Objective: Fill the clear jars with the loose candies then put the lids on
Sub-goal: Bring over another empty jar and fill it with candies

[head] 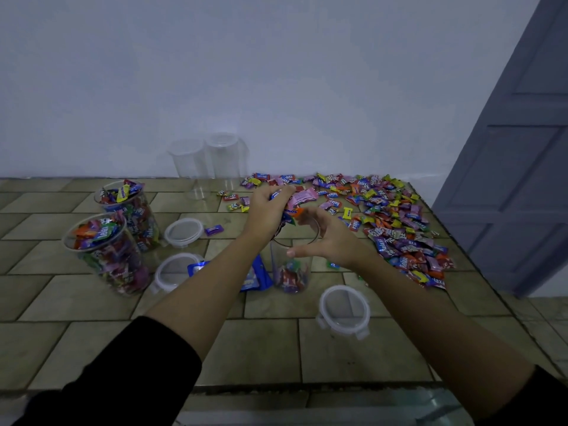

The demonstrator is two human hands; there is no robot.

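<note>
Over jar [290, 272] rim, left hand [267, 210] grips candies [300, 196], right hand [327, 239] spread.

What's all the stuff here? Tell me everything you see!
full jars: 2, clear, packed, left.
empty jars: 2, clear, at the back.
middle jar: 1, clear, barely filled, under the hands.
lids: 3, clear with white rims, flat on the table, none on a jar.
candy pile: many, mixed colours, right.
blue bag: 1, behind the left arm.
table: 1, tan tiles.
door: 1, grey, far right.
left hand: holds candies above the middle jar.
right hand: curved by that jar's mouth; grip unclear.
</note>
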